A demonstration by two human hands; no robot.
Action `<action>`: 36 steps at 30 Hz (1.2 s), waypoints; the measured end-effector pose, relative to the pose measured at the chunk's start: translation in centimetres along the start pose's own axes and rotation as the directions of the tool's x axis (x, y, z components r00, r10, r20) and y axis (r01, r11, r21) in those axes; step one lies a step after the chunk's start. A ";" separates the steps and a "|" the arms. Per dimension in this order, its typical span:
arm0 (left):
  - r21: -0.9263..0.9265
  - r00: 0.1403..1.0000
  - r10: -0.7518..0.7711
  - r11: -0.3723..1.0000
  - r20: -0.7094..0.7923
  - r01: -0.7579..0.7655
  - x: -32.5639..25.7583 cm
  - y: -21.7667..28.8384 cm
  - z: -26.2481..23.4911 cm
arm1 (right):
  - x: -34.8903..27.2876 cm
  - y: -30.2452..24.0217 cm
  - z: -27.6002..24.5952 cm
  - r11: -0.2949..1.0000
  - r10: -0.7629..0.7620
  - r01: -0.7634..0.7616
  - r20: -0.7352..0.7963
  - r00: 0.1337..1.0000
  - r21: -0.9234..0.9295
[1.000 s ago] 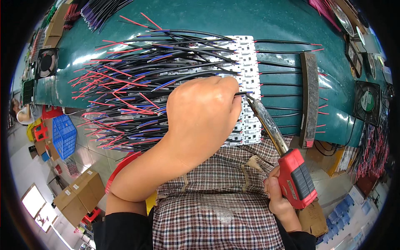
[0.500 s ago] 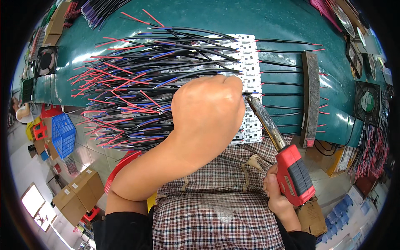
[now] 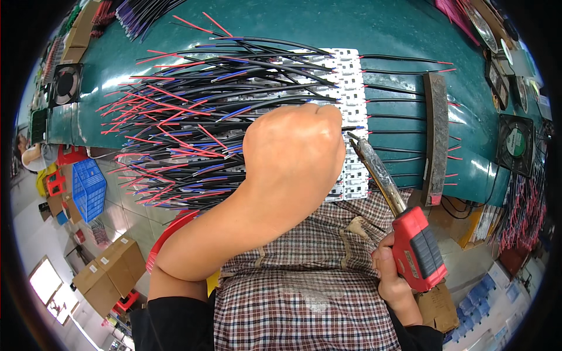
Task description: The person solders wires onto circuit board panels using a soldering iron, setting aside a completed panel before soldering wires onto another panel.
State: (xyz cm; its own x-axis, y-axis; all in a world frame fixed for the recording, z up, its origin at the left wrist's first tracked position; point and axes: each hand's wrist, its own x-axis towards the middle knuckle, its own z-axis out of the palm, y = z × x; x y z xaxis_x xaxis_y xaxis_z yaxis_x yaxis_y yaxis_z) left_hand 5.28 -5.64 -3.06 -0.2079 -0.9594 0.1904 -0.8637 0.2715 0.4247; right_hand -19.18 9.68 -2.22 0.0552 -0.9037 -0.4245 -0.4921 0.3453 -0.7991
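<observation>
My left hand [image 3: 293, 146] is closed in a fist over the white circuit boards [image 3: 354, 88]. A black cable [image 3: 350, 128] with a blue-ended lead sticks out past its fingers onto a board; the fingertips are hidden beneath the hand. My right hand [image 3: 391, 272] grips the red and black handle of a soldering iron [image 3: 418, 248]. The iron's metal barrel slants up to the left, and its tip lies just right of the cable end, with a small gap seen between them. Many black cables with red and blue ends [image 3: 193, 131] fan out leftward from the boards.
A dark bar [image 3: 435, 134] lies across the cables running right from the boards on the green table [image 3: 281, 23]. Square fans [image 3: 515, 145] stand at both sides. Cable bundles [image 3: 521, 210] hang at the right. Cardboard boxes [image 3: 111, 272] and a blue crate [image 3: 89, 190] sit lower left.
The soldering iron has shifted slightly right and down, its tip drawing back from the cable end. My left hand has moved only a touch to the right, still closed.
</observation>
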 end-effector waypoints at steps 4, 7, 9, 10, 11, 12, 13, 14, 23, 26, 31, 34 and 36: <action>-0.076 0.999 -0.025 0.997 0.030 0.028 0.4 -0.2 -0.4 | 0.0 -0.4 0.3 0.996 0.042 -0.043 0.015 0.999 0.080; -0.098 0.997 -0.023 0.995 0.078 0.031 0.6 -0.4 -0.7 | 0.0 -0.5 0.7 0.985 0.070 -0.064 -0.031 0.997 0.162; -0.090 0.996 -0.023 0.995 0.089 0.031 0.6 -0.4 -0.7 | 0.2 -0.6 0.7 0.996 0.016 -0.011 -0.055 0.998 0.090; -0.083 0.995 -0.022 0.996 0.101 0.030 0.5 -0.4 -0.7 | 0.2 -0.5 0.7 0.996 0.015 -0.010 -0.055 0.998 0.090; -0.082 0.995 -0.022 0.996 0.100 0.031 0.5 -0.4 -0.7 | 0.2 -0.5 0.7 0.997 0.002 0.002 -0.050 0.999 0.075; -0.070 0.996 -0.022 0.997 0.088 0.029 0.4 -0.4 -0.5 | 0.2 -0.4 0.7 0.998 -0.011 0.014 -0.046 0.999 0.060; -0.057 0.997 -0.023 0.998 0.076 0.027 0.3 -0.3 -0.4 | 0.3 -0.4 0.6 0.998 -0.012 0.014 -0.046 0.999 0.059; -0.058 0.997 -0.023 0.998 0.075 0.028 0.3 -0.3 -0.4 | 0.3 -0.5 0.4 0.998 0.019 -0.018 -0.006 1.000 0.056; -0.048 0.999 0.027 0.998 -0.026 -0.028 0.0 0.1 0.1 | -0.1 -0.4 0.0 1.000 0.007 -0.007 0.007 1.000 -0.028; -0.033 0.999 0.034 0.999 -0.036 -0.035 0.1 0.1 0.2 | 0.0 -0.4 0.4 1.000 -0.006 0.006 -0.034 0.999 -0.006; -0.006 0.999 0.031 0.999 -0.032 -0.032 -0.2 0.2 0.3 | 0.2 -0.3 0.7 0.995 -0.011 0.019 -0.079 0.997 0.103; -0.006 0.999 0.031 0.999 -0.035 -0.032 -0.2 0.2 0.3 | 0.3 0.0 0.6 0.999 -0.032 0.032 -0.022 0.999 0.020; -0.004 0.999 0.035 0.999 -0.039 -0.035 -0.3 0.3 0.3 | 0.6 -0.1 0.8 0.997 -0.069 0.070 -0.036 0.997 0.022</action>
State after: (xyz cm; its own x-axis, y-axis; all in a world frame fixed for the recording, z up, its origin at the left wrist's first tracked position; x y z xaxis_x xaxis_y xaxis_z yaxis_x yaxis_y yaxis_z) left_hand 4.95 -5.36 -3.31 -0.2198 -0.9456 0.2398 -0.8539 0.3053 0.4214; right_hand -18.43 9.33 -2.76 0.0575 -0.9340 -0.3525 -0.4678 0.2867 -0.8360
